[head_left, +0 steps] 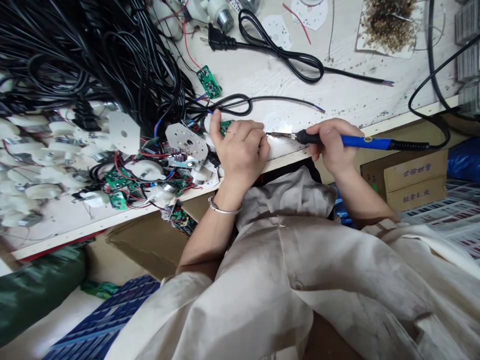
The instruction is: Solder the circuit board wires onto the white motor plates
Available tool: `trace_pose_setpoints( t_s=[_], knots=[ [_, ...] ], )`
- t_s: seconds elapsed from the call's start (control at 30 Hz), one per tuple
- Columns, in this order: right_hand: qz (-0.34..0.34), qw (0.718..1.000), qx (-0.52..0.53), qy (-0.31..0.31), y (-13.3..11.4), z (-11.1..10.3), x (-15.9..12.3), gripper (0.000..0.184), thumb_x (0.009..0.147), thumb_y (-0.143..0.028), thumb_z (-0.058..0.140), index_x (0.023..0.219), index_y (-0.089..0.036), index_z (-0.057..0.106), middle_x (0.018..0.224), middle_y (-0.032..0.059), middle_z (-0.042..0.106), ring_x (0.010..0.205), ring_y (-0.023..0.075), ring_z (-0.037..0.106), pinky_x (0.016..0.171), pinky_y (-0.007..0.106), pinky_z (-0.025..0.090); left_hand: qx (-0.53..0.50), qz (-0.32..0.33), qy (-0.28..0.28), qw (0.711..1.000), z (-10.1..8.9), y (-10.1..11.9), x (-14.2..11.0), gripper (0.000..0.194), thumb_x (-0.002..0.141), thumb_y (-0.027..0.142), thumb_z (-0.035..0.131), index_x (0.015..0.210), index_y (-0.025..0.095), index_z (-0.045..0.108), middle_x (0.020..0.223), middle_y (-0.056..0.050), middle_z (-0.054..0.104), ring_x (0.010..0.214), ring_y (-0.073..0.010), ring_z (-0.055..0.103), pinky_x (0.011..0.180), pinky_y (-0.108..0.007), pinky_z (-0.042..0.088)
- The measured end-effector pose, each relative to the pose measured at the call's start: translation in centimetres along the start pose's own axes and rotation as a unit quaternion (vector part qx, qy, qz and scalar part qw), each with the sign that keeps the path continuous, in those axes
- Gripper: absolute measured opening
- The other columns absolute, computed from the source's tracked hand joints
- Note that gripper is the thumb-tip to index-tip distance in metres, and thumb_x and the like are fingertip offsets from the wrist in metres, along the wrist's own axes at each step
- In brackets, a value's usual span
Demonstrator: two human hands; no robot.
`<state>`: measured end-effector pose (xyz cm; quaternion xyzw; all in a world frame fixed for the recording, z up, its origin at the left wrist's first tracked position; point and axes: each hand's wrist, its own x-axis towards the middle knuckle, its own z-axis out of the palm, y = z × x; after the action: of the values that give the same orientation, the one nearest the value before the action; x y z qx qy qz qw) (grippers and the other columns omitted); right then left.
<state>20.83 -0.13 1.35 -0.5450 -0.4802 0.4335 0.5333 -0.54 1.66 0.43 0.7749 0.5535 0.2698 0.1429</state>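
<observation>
My right hand [333, 145] grips a soldering iron [365, 142] with a blue and black handle. The iron's metal tip points left and meets the fingertips of my left hand [242, 150]. That left hand is closed over the bench edge, its fingers curled; what they pinch is hidden. A green circuit board [226, 127] shows partly behind its knuckles. Just left of the hand sits a white LED plate [186, 141] among wires and parts. Below the iron's tip lies a pale, bright plate [278, 124]. Behind both hands stretches a black cord [277, 98] with bared coloured ends.
A heap of black cables [93, 55] and white motor units [33, 150] covers the bench's left side. A looped power cord [281, 50], a green board [209, 81] and a solder-stained pad [390, 22] lie farther back. Cardboard boxes [412, 180] stand below the bench edge.
</observation>
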Motion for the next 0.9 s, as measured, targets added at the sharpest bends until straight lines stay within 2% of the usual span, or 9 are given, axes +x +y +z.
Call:
trace_pose_setpoints(
  t_s=[0.27, 0.4, 0.53, 0.67, 0.9],
  knots=[
    [-0.037, 0.998, 0.018, 0.055, -0.1, 0.3, -0.1, 0.044, 0.09, -0.062, 0.062, 0.076, -0.021, 0.073, 0.045, -0.0078, 0.056, 0.034, 0.0051, 0.049, 0.036, 0.019, 0.038, -0.024, -0.033, -0.036, 0.998, -0.4, 0.3, 0.2, 0.012, 0.094, 0.024, 0.055, 0.088, 0.026, 0.064, 0.109, 0.001, 0.075, 0.11, -0.024, 0.066, 0.13, -0.063, 0.007],
    [-0.072, 0.994, 0.033, 0.073, 0.0, 0.6, -0.2, 0.041, 0.092, -0.058, 0.061, 0.078, -0.021, 0.073, 0.044, -0.0079, 0.055, 0.033, 0.0063, 0.05, 0.036, 0.02, 0.038, -0.012, -0.038, -0.038, 0.998, -0.4, 0.4, 0.3, 0.014, 0.094, 0.024, 0.054, 0.086, 0.026, 0.066, 0.109, 0.001, 0.075, 0.108, -0.0238, 0.067, 0.13, -0.064, 0.01],
    [-0.069, 0.992, 0.016, 0.103, 0.1, 0.8, -0.4, 0.045, 0.092, -0.062, 0.057, 0.081, -0.022, 0.072, 0.049, -0.0075, 0.055, 0.036, 0.0072, 0.051, 0.037, 0.021, 0.04, 0.002, -0.033, -0.028, 0.999, -0.4, 0.7, 0.3, 0.018, 0.094, 0.026, 0.054, 0.082, 0.025, 0.067, 0.105, 0.0, 0.076, 0.104, -0.0235, 0.068, 0.129, -0.064, 0.015],
    [-0.075, 0.99, 0.037, 0.115, 0.0, 0.9, -0.5, 0.039, 0.093, -0.058, 0.059, 0.083, -0.023, 0.073, 0.049, -0.0067, 0.056, 0.036, 0.008, 0.052, 0.035, 0.021, 0.037, 0.03, -0.005, -0.006, 1.0, -0.6, 0.9, 0.3, 0.023, 0.095, 0.025, 0.052, 0.081, 0.024, 0.069, 0.1, -0.002, 0.077, 0.098, -0.0231, 0.069, 0.127, -0.065, 0.02],
    [-0.066, 0.988, 0.065, 0.125, 0.6, 0.7, -0.5, 0.035, 0.089, -0.055, 0.062, 0.083, -0.023, 0.075, 0.049, -0.0058, 0.06, 0.034, 0.009, 0.051, 0.033, 0.022, 0.038, 0.116, 0.03, -0.033, 0.992, -0.6, 1.6, 0.6, 0.025, 0.095, 0.018, 0.051, 0.084, 0.02, 0.073, 0.1, -0.006, 0.076, 0.092, -0.0229, 0.069, 0.127, -0.065, 0.025]
  ],
)
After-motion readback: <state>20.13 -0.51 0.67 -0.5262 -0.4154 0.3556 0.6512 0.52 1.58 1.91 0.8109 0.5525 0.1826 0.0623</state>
